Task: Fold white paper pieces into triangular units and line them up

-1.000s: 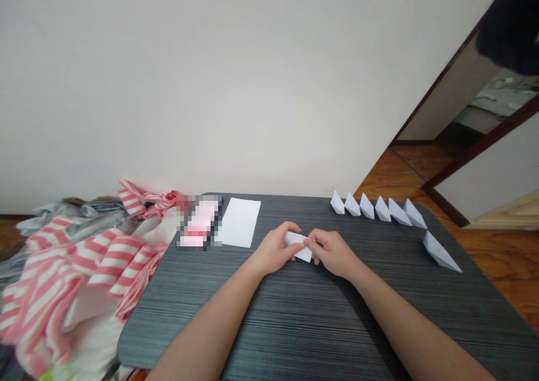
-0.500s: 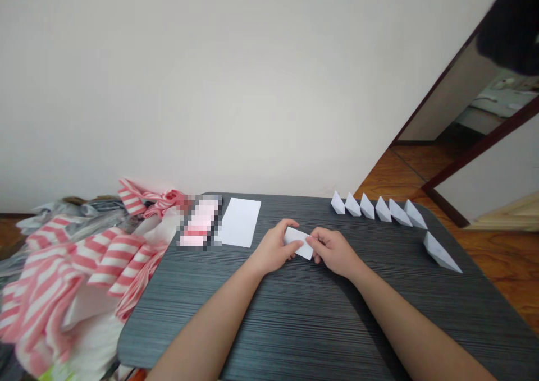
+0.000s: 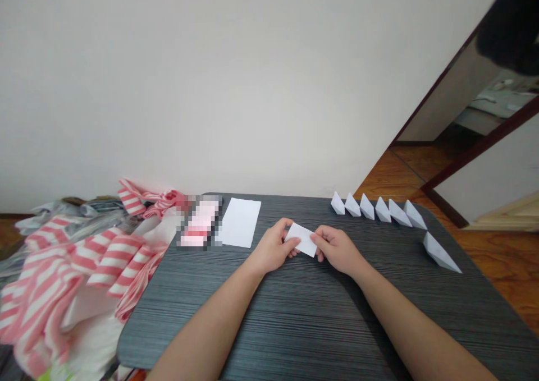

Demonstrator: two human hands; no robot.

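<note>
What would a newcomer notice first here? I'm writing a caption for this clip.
At the centre, the left hand and right hand hold a white paper rectangle over the dark table. Six folded paper boats stand in a row along the table's far right edge. A heap of pink-striped cloth spills beside the table's left side.

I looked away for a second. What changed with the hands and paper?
The right hand moved slightly rightward, and the white paper between it and the left hand turned flatter, showing more face; both hands still hold it. The paper boats and the white sheet stayed put.
</note>
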